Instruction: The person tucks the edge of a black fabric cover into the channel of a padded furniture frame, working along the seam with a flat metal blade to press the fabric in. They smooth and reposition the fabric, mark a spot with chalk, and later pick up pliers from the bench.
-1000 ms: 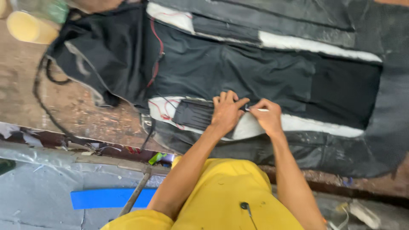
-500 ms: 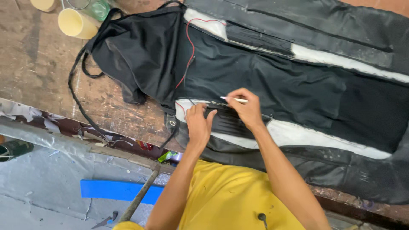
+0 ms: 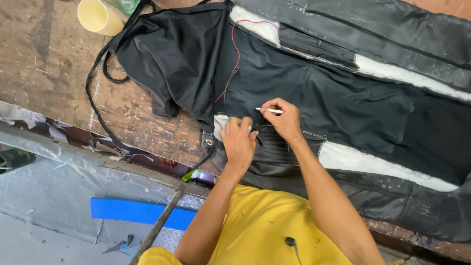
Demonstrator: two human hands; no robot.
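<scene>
Black padded cover (image 3: pixel 314 98) runs lengthwise along the workbench's (image 3: pixel 44 64) near edge; my left hand (image 3: pixel 239 142) presses it flat, right hand (image 3: pixel 284 119) beside it pinching a white marking pencil (image 3: pixel 267 110).

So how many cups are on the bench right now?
1 whole cup, pale yellow, at the top left beside the black fabric. A green container behind it is cut off; more may lie outside the view.
</scene>
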